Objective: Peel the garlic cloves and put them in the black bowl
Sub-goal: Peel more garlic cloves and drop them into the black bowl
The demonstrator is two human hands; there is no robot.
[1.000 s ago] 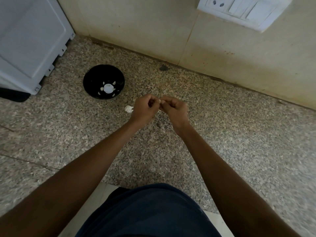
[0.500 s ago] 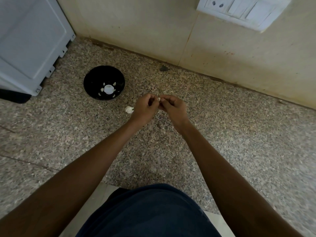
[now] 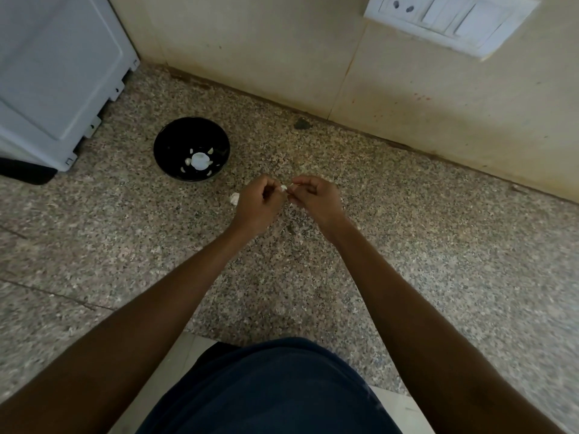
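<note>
Both hands meet above the speckled tabletop (image 3: 407,245), left hand (image 3: 258,203) and right hand (image 3: 315,198) each in a narrow grip pinching 1 garlic clove (image 3: 284,188). The black bowl (image 3: 175,142), holding peeled cloves (image 3: 210,151), sits to the left.

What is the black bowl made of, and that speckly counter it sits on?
The black bowl looks like smooth plastic, or maybe glazed ceramic: its inside is plain, dark and slightly shiny, so the look leaves it open. The counter looks like polished granite or a similar stone: it is covered in fine grey, black and pinkish specks and has thin straight joint lines.
</note>
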